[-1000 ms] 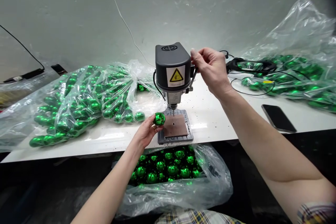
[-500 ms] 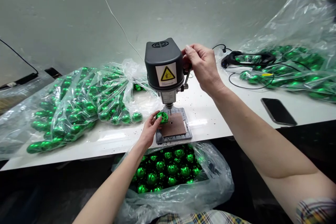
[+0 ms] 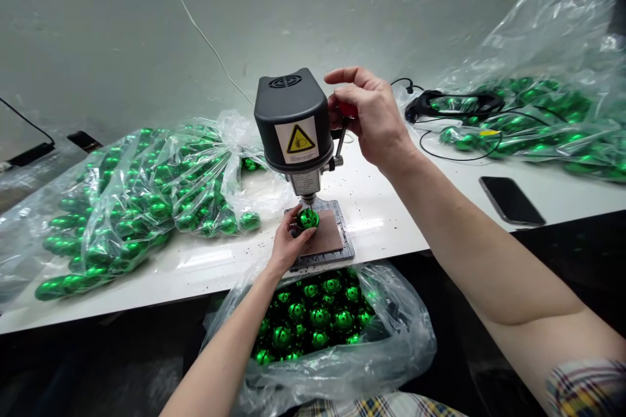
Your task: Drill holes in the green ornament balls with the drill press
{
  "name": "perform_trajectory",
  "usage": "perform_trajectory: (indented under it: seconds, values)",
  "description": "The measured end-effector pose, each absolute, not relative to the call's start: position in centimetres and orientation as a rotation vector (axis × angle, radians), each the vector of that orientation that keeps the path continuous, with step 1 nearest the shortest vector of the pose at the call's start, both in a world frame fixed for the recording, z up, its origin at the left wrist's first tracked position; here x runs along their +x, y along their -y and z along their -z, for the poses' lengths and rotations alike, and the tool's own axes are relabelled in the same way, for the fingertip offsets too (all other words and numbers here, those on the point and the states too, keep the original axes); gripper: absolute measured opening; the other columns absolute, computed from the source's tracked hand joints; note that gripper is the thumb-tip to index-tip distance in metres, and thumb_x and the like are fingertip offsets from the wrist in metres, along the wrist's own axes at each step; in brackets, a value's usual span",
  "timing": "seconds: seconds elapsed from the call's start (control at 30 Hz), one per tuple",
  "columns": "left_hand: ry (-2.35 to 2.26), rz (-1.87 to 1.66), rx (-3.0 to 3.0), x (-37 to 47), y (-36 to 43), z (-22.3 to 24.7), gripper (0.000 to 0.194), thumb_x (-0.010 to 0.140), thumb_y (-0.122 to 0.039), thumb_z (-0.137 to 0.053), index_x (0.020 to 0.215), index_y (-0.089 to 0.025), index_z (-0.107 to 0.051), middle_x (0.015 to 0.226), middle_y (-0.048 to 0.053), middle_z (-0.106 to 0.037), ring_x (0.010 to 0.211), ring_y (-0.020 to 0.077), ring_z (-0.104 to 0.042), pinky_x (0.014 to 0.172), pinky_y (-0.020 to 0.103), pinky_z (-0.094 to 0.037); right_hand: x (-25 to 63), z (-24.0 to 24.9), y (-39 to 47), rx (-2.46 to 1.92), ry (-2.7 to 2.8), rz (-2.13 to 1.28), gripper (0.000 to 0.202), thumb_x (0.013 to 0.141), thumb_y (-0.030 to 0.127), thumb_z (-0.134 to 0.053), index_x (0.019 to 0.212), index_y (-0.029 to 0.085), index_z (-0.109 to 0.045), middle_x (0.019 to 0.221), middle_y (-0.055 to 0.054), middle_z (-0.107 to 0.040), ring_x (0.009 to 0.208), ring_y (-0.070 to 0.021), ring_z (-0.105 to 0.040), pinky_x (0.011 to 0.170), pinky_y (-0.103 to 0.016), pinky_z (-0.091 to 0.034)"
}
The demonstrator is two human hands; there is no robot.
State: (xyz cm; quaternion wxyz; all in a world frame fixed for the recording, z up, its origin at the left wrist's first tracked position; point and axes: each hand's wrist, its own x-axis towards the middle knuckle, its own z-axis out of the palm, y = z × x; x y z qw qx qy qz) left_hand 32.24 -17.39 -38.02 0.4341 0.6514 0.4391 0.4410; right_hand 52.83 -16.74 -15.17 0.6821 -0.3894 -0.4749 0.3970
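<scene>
A shiny green ball (image 3: 308, 218) is pinched between the thumb and fingers of my left hand (image 3: 284, 244). It sits just under the chuck of a small black drill press (image 3: 291, 107); whether the bit touches it I cannot tell. Beneath the ball lies a brown board (image 3: 328, 238) on the grey machine base (image 3: 349, 249). My right hand (image 3: 374, 114) is curled around the red knob of the feed lever (image 3: 343, 137), its index finger lifted and stretched out. Below the table edge, an open plastic bag (image 3: 405, 332) holds many green balls (image 3: 320, 317).
Clear bags of green balls (image 3: 132, 202) lie on the left of the white table (image 3: 195, 267). To the right are another bag of balls (image 3: 562, 124), a black headset-like object (image 3: 454, 105), cables and a phone (image 3: 511, 200). Dark shavings dot the table.
My left hand has brought the ball rightward over the board, under the chuck. The fingers of my right hand have loosened, showing the red knob. The view has shifted slightly.
</scene>
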Motion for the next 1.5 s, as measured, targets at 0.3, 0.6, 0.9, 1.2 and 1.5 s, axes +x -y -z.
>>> perform_trajectory:
  seconds: [0.3, 0.6, 0.9, 1.2, 1.5]
  values:
    - [-0.982, -1.074, 1.687, 32.2, 16.7, 39.6, 0.060, 0.075, -0.029, -0.078, 0.131, -0.019, -0.060, 0.132, 0.012, -0.063, 0.124, 0.0287, -0.058, 0.109, 0.045, -0.044, 52.8, 15.1, 16.8, -0.848, 1.071, -0.903, 0.022, 0.088, 0.006, -0.042, 0.093, 0.017, -0.059, 0.061, 0.005, -0.054, 0.053, -0.0066, -0.051, 0.055, -0.019, -0.042]
    - [-0.935, -1.103, 2.007, 32.3, 17.5, 39.3, 0.048, 0.081, -0.031, -0.075, 0.126, -0.023, -0.062, 0.129, 0.012, -0.059, 0.122, 0.0290, -0.058, 0.108, 0.050, -0.046, 52.7, 15.7, 16.5, -0.830, 1.054, -0.879, 0.013, 0.094, 0.023, -0.050, 0.091, 0.019, -0.062, 0.069, 0.003, -0.056, 0.058, -0.0060, -0.052, 0.055, -0.019, -0.041]
    - [-1.105, -1.093, 1.699, 32.1, 17.5, 40.4, 0.057, 0.081, -0.045, -0.074, 0.131, -0.024, -0.055, 0.136, 0.010, -0.061, 0.132, 0.0292, -0.055, 0.114, 0.046, -0.043, 56.7, 18.3, 15.0, -0.753, 0.616, -0.676, 0.032, 0.083, 0.051, -0.062, 0.085, 0.018, -0.063, 0.077, 0.001, -0.056, 0.065, -0.0075, -0.051, 0.058, -0.022, -0.044]
    - [-1.214, -1.072, 1.610, 32.4, 17.7, 39.0, 0.053, 0.070, -0.047, -0.084, 0.110, -0.021, -0.061, 0.115, 0.010, -0.070, 0.114, 0.0296, -0.066, 0.102, 0.044, -0.052, 57.6, 23.0, 16.5, -0.724, 0.560, -0.768, 0.032, 0.078, 0.049, -0.071, 0.086, 0.019, -0.065, 0.078, 0.002, -0.058, 0.071, -0.0099, -0.052, 0.060, -0.022, -0.045]
    - [-1.302, -1.008, 1.570, 31.9, 17.5, 38.0, 0.050, 0.064, -0.045, -0.088, 0.100, -0.022, -0.062, 0.119, 0.009, -0.072, 0.119, 0.0308, -0.065, 0.103, 0.043, -0.053, 60.1, 28.1, 18.9, -0.805, 0.558, -0.863, 0.030, 0.076, 0.048, -0.075, 0.082, 0.020, -0.069, 0.080, -0.001, -0.068, 0.076, -0.0139, -0.059, 0.070, -0.028, -0.047]
